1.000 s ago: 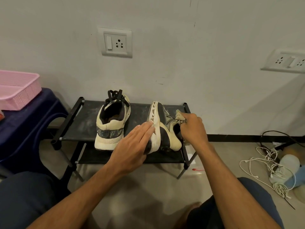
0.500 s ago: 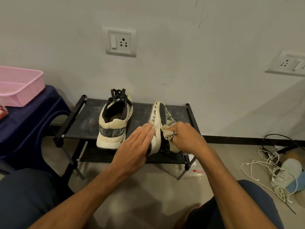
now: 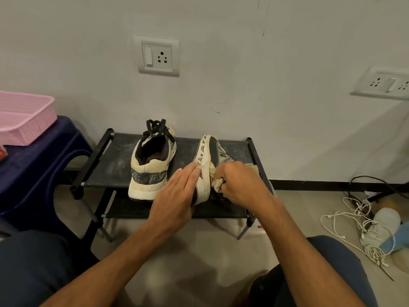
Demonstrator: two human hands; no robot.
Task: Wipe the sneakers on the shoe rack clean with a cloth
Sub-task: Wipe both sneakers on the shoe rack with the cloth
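Two cream and dark grey sneakers stand on the top shelf of a low black shoe rack (image 3: 104, 167). The left sneaker (image 3: 150, 165) sits upright with its heel toward me and black laces. The right sneaker (image 3: 208, 160) is tipped on its side, sole facing left. My left hand (image 3: 177, 196) presses flat against that sole with straight fingers. My right hand (image 3: 239, 185) grips a bunched pale cloth (image 3: 218, 185) against the sneaker's upper near the heel. Part of the cloth also shows behind my right hand.
A pink basket (image 3: 26, 120) rests on a dark blue stool (image 3: 37, 165) at the left. White cables (image 3: 358, 224) and a power strip lie on the floor at the right. Wall sockets (image 3: 158, 55) are above the rack. My knees frame the bottom.
My right hand with the cloth has slid from the far side of the tipped sneaker toward its heel, nearer me. My left hand stays pressed on the sole.
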